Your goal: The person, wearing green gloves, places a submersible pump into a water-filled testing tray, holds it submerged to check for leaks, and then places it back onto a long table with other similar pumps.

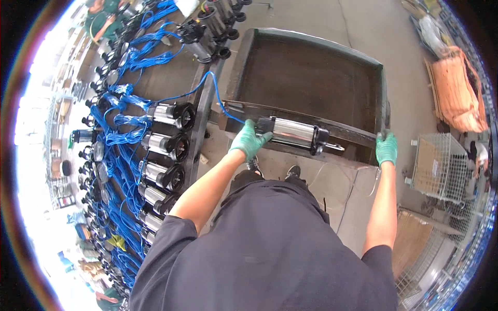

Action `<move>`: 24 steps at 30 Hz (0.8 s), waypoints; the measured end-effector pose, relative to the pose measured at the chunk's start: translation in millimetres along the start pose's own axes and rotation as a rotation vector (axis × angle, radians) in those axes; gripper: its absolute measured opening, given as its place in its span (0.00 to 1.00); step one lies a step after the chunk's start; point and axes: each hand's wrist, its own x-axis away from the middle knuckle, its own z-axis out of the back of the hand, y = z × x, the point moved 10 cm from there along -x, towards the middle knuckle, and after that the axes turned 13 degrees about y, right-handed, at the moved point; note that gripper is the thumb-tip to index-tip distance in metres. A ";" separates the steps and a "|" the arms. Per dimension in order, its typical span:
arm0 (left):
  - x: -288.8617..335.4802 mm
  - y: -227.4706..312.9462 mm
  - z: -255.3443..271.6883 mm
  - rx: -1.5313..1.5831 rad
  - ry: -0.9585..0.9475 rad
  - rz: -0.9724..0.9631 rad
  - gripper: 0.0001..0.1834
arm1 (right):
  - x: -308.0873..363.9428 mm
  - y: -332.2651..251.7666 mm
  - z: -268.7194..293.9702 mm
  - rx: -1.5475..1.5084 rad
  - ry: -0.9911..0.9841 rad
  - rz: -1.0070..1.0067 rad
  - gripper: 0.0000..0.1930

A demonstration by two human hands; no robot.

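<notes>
A submersible pump motor (293,131), a shiny steel cylinder with black ends and a bare shaft pointing right, lies sideways at the near edge of a dark metal trough (311,39). My left hand (247,140), in a green glove, is closed on its left black end, where a blue cable (211,78) leads off to the left. At the trough's near right corner is my right hand (386,149), also gloved in green. Its fingers are curled round something I cannot make out, and a thin hose (374,182) hangs just below it.
Left of me, a long bench holds rows of similar motors (165,146) and coiled blue cables (129,137). A wire mesh cage (441,166) and an orange-wrapped bundle (456,90) stand on the right. A thin line (346,202) crosses the floor near my feet. Another person (104,26) is at the far left.
</notes>
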 end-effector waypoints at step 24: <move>-137.4 -149.9 92.8 0.316 -0.085 0.571 0.17 | 83.6 -271.3 -2.9 -0.234 -0.076 0.226 0.10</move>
